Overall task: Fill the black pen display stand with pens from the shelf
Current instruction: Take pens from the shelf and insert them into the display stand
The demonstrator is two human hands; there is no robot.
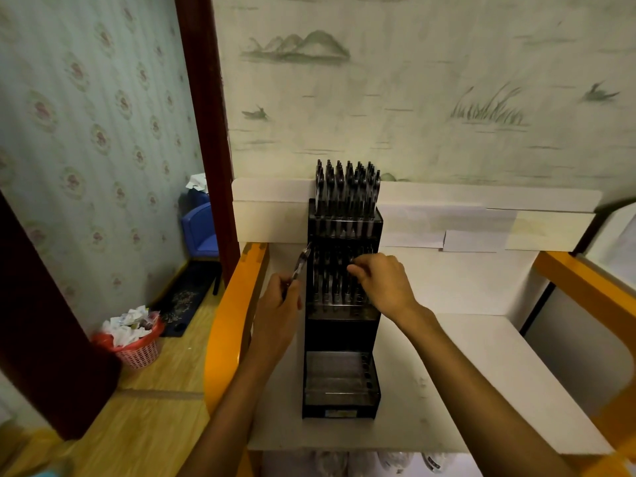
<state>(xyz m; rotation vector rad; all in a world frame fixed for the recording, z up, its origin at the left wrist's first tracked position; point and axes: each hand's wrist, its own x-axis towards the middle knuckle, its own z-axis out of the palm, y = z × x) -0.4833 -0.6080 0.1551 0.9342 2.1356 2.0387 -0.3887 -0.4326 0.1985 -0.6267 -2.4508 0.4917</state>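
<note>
The black tiered pen display stand (pixel 340 383) stands upright on a white shelf board (pixel 481 366). Its top tier holds several dark pens (pixel 346 187) standing upright. More pens (pixel 327 284) fill the middle tier. The lowest tier looks empty apart from its holes. My left hand (pixel 280 304) is at the stand's left side, shut on a pen (pixel 302 261) that points up toward the stand's edge. My right hand (pixel 382 280) reaches over the middle tier, fingers pinched at a pen top there; the pinched pen itself is hidden by the fingers.
Orange wooden rails (pixel 237 304) frame the shelf on the left and right (pixel 585 280). A white cardboard back panel (pixel 447 215) stands behind the stand. On the floor at left sit a pink waste basket (pixel 134 342) full of paper and a blue chair (pixel 201 228).
</note>
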